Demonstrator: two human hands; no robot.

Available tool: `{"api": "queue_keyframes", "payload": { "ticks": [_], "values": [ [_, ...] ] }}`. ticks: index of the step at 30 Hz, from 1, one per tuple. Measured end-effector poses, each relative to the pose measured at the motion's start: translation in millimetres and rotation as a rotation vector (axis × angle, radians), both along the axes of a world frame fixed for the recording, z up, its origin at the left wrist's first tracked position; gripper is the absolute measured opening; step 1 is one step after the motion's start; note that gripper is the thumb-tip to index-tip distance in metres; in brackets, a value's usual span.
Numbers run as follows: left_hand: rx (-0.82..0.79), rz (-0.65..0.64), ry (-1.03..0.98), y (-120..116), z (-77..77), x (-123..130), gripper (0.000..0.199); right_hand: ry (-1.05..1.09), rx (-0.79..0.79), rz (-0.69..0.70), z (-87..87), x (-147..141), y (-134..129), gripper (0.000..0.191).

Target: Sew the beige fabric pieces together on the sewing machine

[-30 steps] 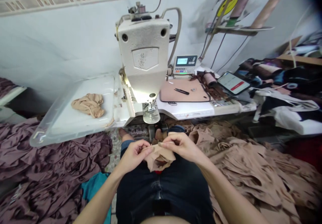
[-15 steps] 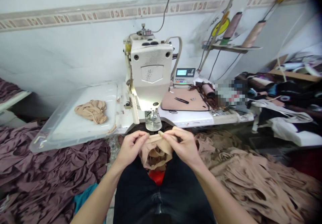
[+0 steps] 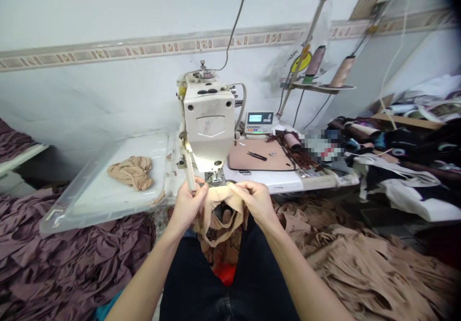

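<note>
A beige garment (image 3: 215, 232) hangs between my two hands, its top edge stretched level in front of the sewing machine (image 3: 209, 126). My left hand (image 3: 189, 203) pinches one end of that edge, close beside the machine's presser foot. At the other end, my right hand (image 3: 254, 198) holds the fabric between thumb and fingers. The stretched edge lies right at the lit needle area (image 3: 216, 176), partly covering the small arm below it; whether it is under the foot I cannot tell. The lower part of the garment drapes open over my lap.
A crumpled beige piece (image 3: 132, 171) lies on a clear plastic lid (image 3: 104, 210) at left. Thread snips (image 3: 257, 156) rest on a pink pad (image 3: 237, 160). Mauve garments (image 3: 72, 263) heap at lower left, tan ones (image 3: 363, 258) at lower right. Thread cones (image 3: 342, 72) stand upper right.
Both hands have moved forward with the beige garment, bringing its edge up to the needle area. The garment hangs lower and more open. The view has tilted up slightly.
</note>
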State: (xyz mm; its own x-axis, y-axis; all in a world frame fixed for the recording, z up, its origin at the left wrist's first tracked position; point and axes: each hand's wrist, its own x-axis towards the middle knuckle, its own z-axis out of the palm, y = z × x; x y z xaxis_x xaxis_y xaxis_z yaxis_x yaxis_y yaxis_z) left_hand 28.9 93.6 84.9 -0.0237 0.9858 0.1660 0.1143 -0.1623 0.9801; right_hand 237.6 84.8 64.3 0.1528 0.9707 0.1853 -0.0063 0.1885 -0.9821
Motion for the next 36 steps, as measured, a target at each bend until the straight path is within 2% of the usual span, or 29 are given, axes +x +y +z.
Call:
{"api": "queue_keyframes", "payload": {
  "ticks": [6,10,15,19,21,23,25,28,30,33,36],
  "values": [
    [-0.004,-0.028,-0.081,17,-6.0,5,0.035,-0.04,0.016,-0.037,6.4,4,13,0.037],
    [-0.016,-0.071,-0.119,22,-7.3,7,0.043,-0.041,0.029,-0.042,2.1,6,15,0.039],
    [-0.003,0.0,-0.093,11,-16.5,-2,0.042,0.008,-0.021,-0.026,-26.2,6,7,0.046],
    [0.028,0.037,0.028,-1,-32.7,-30,0.043,-0.007,0.024,-0.154,-55.6,7,-15,0.04],
    [0.013,0.061,0.09,-4,-38.4,-49,0.044,-0.033,0.049,-0.196,-64.1,2,-30,0.036],
    [-0.027,0.071,0.071,-6,-39.6,-64,0.045,-0.032,0.061,-0.146,-66.6,-11,-43,0.041],
    [-0.052,0.071,-0.005,-6,-37.5,-73,0.046,0.001,0.047,-0.011,-65.0,-29,-51,0.047],
    [-0.067,0.075,-0.092,-7,-34.8,-69,0.047,0.129,-0.077,0.241,-59.9,-61,-50,0.056],
    [-0.094,0.064,-0.113,-10,-37.2,-61,0.049,0.223,-0.164,0.347,-55.9,-77,-47,0.064],
    [-0.136,0.018,-0.126,-18,-47.4,-50,0.05,0.28,-0.181,0.32,-48.9,-85,-46,0.062],
    [-0.137,-0.025,-0.113,-29,-58.8,-47,0.048,0.308,-0.2,0.245,-43.9,-71,-53,0.055]
  ]
}}
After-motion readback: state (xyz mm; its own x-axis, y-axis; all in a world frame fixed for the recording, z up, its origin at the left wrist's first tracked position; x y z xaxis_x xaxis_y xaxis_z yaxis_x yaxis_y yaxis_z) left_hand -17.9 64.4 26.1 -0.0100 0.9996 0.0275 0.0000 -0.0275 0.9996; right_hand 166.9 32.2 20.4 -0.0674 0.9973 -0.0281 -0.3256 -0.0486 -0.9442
